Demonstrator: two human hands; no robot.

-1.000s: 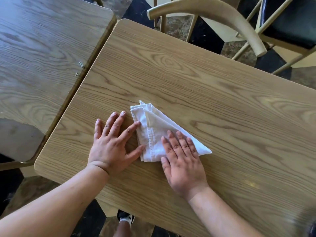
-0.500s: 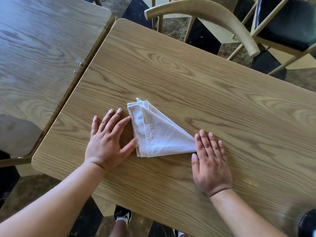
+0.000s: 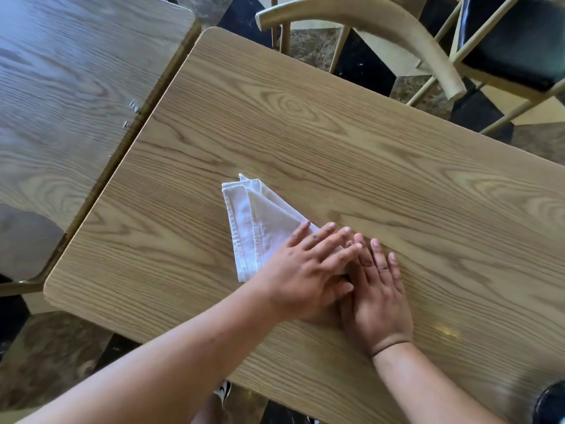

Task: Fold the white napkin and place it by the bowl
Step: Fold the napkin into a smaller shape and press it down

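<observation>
The white napkin [image 3: 258, 223], folded into a triangle, lies flat on the light wooden table [image 3: 351, 154]. My left hand [image 3: 308, 270] lies palm down over the napkin's right part with its fingers spread, and it covers the right-hand tip. My right hand [image 3: 377, 298] rests flat on the table just right of the napkin, partly under my left hand's fingers. A dark round object [image 3: 552, 403] shows at the bottom right corner; I cannot tell whether it is the bowl.
A second wooden table [image 3: 76, 87] stands close on the left, a narrow gap between the two. A chair with a curved wooden backrest [image 3: 367, 16] is at the far edge, and a black-seated chair [image 3: 516, 35] at the top right.
My left hand has crossed from the table left of the napkin onto the napkin's right part. My right hand slid right off the napkin, then stayed at its tip.
</observation>
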